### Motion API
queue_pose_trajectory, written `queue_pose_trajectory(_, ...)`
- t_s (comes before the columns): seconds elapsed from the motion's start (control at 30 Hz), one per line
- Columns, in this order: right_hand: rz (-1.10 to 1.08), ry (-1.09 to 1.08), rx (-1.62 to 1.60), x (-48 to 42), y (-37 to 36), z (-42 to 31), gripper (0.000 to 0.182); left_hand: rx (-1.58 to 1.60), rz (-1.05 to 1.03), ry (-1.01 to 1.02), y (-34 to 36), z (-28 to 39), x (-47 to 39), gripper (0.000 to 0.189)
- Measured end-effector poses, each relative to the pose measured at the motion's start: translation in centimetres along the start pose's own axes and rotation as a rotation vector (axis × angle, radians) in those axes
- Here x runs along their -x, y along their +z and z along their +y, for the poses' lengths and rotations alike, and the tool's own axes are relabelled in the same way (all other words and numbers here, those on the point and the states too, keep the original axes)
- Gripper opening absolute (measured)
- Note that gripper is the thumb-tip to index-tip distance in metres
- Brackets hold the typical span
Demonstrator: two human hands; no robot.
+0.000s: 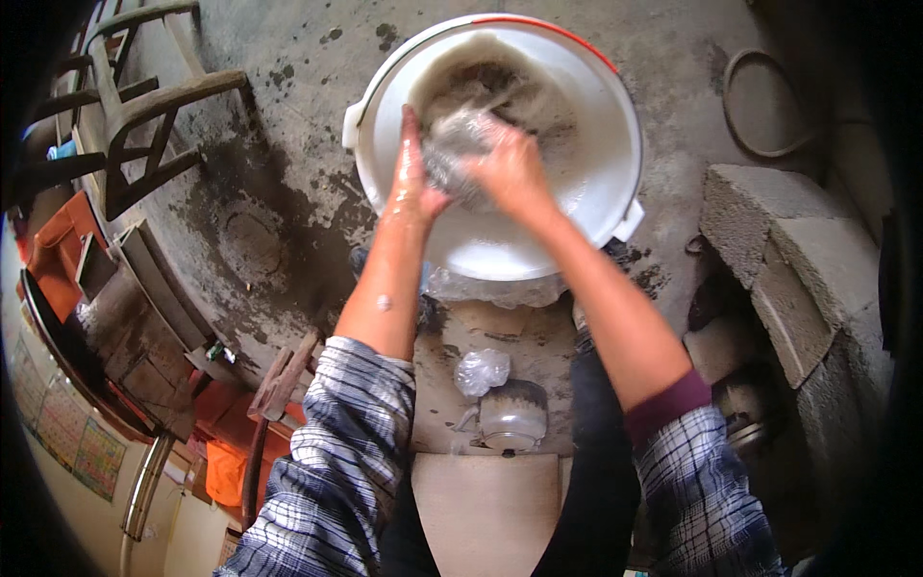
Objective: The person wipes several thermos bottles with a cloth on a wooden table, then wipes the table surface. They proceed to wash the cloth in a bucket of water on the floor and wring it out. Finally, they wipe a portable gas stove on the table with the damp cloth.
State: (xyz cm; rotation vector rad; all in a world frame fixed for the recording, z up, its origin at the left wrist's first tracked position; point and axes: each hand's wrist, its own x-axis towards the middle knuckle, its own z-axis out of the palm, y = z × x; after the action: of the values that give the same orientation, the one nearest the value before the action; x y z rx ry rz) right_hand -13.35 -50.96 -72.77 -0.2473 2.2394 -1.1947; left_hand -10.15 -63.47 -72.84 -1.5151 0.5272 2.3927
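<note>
A white basin (461, 249) with side grips and a red strip along its far rim holds murky grey water (555, 108). Above that water, a wet, crumpled, see-through bundle (454, 148), which looks like plastic film, is between my two hands. My left hand (411, 169) is at its left side, palm against it, fingers straight and thumb apart. From the right, my right hand (510, 162) grips the bundle, its fingertips partly blurred by motion. Both hands glisten with water.
Below the basin lie clear plastic sheeting (497, 288), a balled plastic bag (482, 372) and a metal kettle (513, 415). Concrete blocks (779, 238) and a hose loop (728, 101) are at right. Wooden stool frames (180, 94) stand on the left, near wet floor patches.
</note>
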Motion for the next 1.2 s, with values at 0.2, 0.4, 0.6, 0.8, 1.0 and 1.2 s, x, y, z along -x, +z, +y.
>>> queue_pose_trajectory(0.2, -0.045, -0.263, 0.043, 8.5, -1.4, -10.5, 0.030, -0.424, 0.109, 0.179, 2.0, 0.6, 6.5, 0.042)
queue_pose_trajectory(0.4, 0.255, -0.306, 0.379, 0.3, 0.6, -6.2, 0.026, -0.005, 0.169, 0.061, 2.2, -2.6, 4.8, 0.033)
queue_pose_trajectory(0.6, 0.083, 0.166, 0.275, -4.8, -2.2, 2.7, 0.047, -0.315, 0.068, 0.310, 0.4, -3.7, 2.3, 0.054)
queue_pose_trajectory(0.8, 0.073, 0.290, -0.147, -3.0, -0.8, 4.6, 0.055, -0.131, -0.063, 0.157, -0.3, -2.3, 1.1, 0.092)
queue_pose_trajectory(1.0, -0.066, -0.113, -0.054, 6.3, -0.3, -7.0, 0.039, 0.294, -0.490, -0.288, -5.9, -0.1, -1.3, 0.047)
queue_pose_trajectory(1.2, 0.167, -0.421, 0.204, 6.1, 0.1, -7.2, 0.039, 0.050, -0.042, 0.117, -0.8, -3.5, 3.1, 0.042)
